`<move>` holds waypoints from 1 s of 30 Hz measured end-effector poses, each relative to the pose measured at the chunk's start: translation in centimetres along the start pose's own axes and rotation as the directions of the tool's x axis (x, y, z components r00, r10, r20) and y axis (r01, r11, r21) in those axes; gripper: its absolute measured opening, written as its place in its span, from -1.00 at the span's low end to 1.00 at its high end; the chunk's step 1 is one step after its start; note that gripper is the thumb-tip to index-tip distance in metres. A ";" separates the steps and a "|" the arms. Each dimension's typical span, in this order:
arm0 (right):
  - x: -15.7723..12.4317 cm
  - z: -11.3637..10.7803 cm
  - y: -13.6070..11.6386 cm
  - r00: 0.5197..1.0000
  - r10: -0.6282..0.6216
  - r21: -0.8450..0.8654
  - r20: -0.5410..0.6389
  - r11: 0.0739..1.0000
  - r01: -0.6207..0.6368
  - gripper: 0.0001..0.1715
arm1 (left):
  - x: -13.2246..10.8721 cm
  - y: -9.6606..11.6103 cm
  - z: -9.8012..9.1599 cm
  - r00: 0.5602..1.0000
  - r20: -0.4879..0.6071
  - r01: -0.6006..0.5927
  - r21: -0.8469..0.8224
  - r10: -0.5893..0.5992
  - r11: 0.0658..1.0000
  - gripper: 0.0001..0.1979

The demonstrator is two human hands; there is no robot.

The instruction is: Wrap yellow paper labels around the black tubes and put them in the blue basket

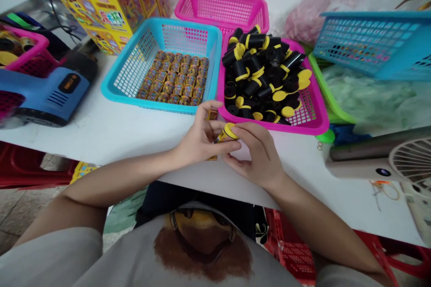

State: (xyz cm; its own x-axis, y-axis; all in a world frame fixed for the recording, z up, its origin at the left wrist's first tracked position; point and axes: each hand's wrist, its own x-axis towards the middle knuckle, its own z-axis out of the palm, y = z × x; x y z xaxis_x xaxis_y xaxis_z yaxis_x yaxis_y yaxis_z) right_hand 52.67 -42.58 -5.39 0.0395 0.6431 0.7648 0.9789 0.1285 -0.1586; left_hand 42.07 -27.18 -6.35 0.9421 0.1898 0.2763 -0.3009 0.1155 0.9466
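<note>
The left hand (198, 136) is half closed, thumb and fingers pinching a small labelled cylinder with a yellow cap (227, 133), held just above the white tabletop (101, 132). The curved right hand (256, 154) closes over the cap, though its fingers hide how firmly it grips. Just ahead, a magenta plastic mesh basket (316, 121) holds loose black cylinders with yellow caps (259, 71), and a turquoise plastic mesh basket (112, 85) holds upright rows of labelled cylinders (171, 76).
</note>
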 end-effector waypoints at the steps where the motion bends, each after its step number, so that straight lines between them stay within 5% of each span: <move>1: 0.0 0.1 -0.2 1.000 -0.004 0.001 -0.006 1.000 0.004 -0.12 | 0.0 -0.3 0.2 1.000 0.031 0.006 -0.026 -0.005 1.000 -0.34; 4: -0.3 0.4 -0.6 1.000 -0.014 0.030 -0.001 0.999 0.014 -0.13 | -0.2 -0.8 0.7 0.989 0.141 0.053 -0.079 -0.042 0.995 -0.50; 13: -0.5 0.3 -0.8 0.991 -0.102 0.137 -0.085 0.984 0.113 -0.38 | -0.3 -0.5 -0.2 0.909 0.412 0.141 -0.154 -0.066 0.978 -0.37; 18: -0.5 -0.1 -1.0 0.979 -0.203 -0.069 -0.011 0.977 0.202 -0.73 | -0.3 -0.6 0.1 0.929 0.369 0.095 -0.151 -0.033 0.984 -0.39; 22: -0.8 0.0 -0.6 0.965 -0.262 -0.136 -0.019 0.957 0.257 -0.80 | -0.4 -0.4 0.1 0.955 0.296 0.042 -0.119 -0.005 0.992 -0.40; 30: -0.8 -0.5 -0.7 0.953 -0.302 0.090 0.003 0.949 0.301 -0.67 | -0.2 0.3 -1.2 0.839 0.543 0.032 -0.085 0.019 0.996 -0.41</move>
State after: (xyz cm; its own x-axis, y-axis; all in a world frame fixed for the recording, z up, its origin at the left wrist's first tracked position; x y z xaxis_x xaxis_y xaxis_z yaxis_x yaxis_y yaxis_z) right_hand 52.04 -43.55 -5.64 -0.2586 0.5763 0.7752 0.9233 0.3833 0.0230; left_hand 41.62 -26.07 -6.36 0.8654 -0.3683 0.3399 -0.2816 0.2037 0.9377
